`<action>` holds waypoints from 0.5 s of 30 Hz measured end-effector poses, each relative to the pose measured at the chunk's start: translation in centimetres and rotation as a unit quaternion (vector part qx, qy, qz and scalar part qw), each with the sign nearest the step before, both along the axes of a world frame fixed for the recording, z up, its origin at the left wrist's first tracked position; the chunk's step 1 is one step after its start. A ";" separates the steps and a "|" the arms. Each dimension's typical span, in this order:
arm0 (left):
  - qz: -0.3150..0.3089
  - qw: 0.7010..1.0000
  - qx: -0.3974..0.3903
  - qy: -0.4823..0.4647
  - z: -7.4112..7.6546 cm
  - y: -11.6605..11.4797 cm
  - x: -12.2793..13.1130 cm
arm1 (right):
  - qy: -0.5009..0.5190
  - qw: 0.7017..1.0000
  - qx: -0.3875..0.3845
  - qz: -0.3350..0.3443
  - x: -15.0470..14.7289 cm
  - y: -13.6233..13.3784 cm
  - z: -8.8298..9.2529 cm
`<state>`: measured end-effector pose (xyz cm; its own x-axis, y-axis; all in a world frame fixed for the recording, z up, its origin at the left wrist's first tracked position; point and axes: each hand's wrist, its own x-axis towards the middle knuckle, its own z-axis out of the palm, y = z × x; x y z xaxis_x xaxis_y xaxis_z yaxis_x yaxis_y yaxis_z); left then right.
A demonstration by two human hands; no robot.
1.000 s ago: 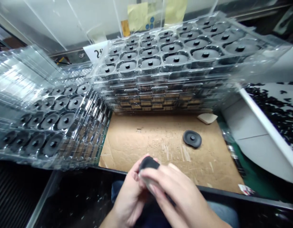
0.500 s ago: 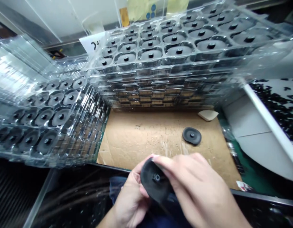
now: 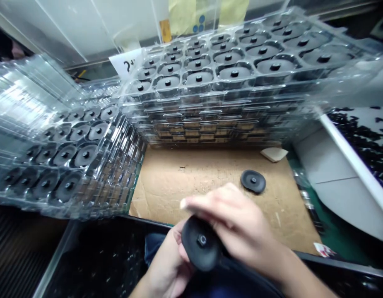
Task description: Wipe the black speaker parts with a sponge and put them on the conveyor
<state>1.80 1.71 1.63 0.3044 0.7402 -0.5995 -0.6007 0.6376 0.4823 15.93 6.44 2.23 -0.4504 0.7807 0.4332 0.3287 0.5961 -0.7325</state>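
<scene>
A black round disc point(image 3: 200, 244) with a small hub in its middle is held near the table's front edge. My left hand point(image 3: 168, 269) cups it from below and behind, fingers closed round its rim. Over its top and right side lies my right hand point(image 3: 237, 225), fingers curled onto the disc. A second black disc point(image 3: 253, 181) lies flat on the brown cardboard sheet point(image 3: 179, 182), apart from both hands to the far right.
A stack of clear plastic trays point(image 3: 228, 103) filled with black discs stands at the back. Another tray stack point(image 3: 54, 165) sits at the left. A white bin point(image 3: 359, 161) with small black parts is at the right. A pale wedge-shaped scrap point(image 3: 274, 154) lies by the back stack.
The disc has turned so its hubbed face looks at me, and my right hand has risen over its top. The view has shifted slightly.
</scene>
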 end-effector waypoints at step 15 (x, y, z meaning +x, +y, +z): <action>0.021 0.998 -0.001 -0.060 -1.1 -0.2 -0.2 | 0.022 0.988 -0.071 -0.135 1.3 -2.1 -1.8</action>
